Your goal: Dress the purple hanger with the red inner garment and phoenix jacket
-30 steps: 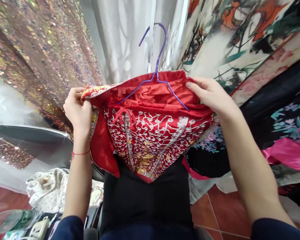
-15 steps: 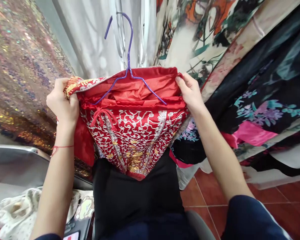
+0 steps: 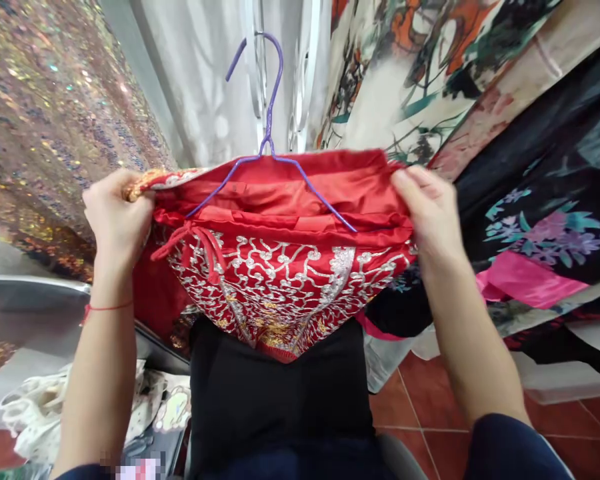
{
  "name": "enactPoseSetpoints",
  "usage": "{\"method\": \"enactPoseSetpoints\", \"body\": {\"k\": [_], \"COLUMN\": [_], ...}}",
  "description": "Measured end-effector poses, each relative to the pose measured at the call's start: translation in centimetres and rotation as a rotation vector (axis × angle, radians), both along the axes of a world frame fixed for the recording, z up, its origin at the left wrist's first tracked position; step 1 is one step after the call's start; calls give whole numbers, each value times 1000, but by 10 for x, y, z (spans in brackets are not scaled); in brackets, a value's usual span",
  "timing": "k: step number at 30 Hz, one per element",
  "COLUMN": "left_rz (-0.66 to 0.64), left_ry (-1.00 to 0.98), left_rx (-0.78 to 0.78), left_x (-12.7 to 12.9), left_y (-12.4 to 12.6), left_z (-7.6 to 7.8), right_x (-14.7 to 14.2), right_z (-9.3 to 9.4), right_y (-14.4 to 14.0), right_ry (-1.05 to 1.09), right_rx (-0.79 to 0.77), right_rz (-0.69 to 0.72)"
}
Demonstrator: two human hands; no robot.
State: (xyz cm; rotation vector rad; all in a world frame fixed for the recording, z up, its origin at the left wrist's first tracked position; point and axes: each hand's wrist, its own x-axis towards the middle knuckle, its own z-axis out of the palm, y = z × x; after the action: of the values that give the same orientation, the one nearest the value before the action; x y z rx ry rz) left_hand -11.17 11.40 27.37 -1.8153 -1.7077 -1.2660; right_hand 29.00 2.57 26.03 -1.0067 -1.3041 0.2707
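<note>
- Left hand [image 3: 116,217] was clenched on the left end of the red embroidered garment [image 3: 290,280], at the gold-trimmed corner of its top edge.
- Right hand [image 3: 430,210] was pinching the right end of the same top edge, fingers curled over the red lining.
- I read the garment as stretched between both hands, long axis running left to right, top held open, embroidered body hanging down over the dark cloth near the person's lap.
- Purple wire hanger [image 3: 273,143] sat inside the opening, hook upright above the middle, its arms sloping down toward each hand.
- Right arm of the hanger ended just beside the right hand; the left arm ended short of the left hand, so I judged the right hand nearer.
- Sequin fabric [image 3: 55,100] hung at left, floral printed fabrics [image 3: 530,167] at right, red tiled floor [image 3: 430,400] below.
</note>
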Motion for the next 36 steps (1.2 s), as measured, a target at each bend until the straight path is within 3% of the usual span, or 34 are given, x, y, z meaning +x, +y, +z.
{"method": "enactPoseSetpoints", "body": {"k": [3,5,10,13,15,21,23,27,30,32,34,36], "left_rz": [-41,-85,-3,27,47,246,290,349,297,261,254,255], "left_ry": [35,74,57,54,54,68,106,293,449,478,448,385], "left_rx": [192,139,-152,-156,-131,-183,-196,-350,-449,-479,-480,-425], "left_x": [14,16,5,3,7,15,12,0,-4,-3,1,6], "left_y": [-2,-2,-1,-1,1,-3,-12,-35,-51,-59,-64,-71], "left_z": [15,13,-29,-49,-52,-27,-19,-21,-28,-26,-18,-3], "right_x": [9,13,14,11,10,7,6,7,7,7,5,2], "right_z": [16,13,-33,-49,-47,-7,-2,-20,-37,-37,-23,3], "right_y": [-3,-5,-7,-11,-15,-25,-29,-42,-49,-50,-49,-51], "right_ry": [-156,-295,-559,-603,-637,-648,-598,-609,-627,-621,-610,-584], "right_rx": [330,330,255,295,306,277,269,84,-8,-32,-57,-77], "right_rz": [-333,-473,-560,-584,-593,-720,-757,-642,-614,-650,-717,-810]}}
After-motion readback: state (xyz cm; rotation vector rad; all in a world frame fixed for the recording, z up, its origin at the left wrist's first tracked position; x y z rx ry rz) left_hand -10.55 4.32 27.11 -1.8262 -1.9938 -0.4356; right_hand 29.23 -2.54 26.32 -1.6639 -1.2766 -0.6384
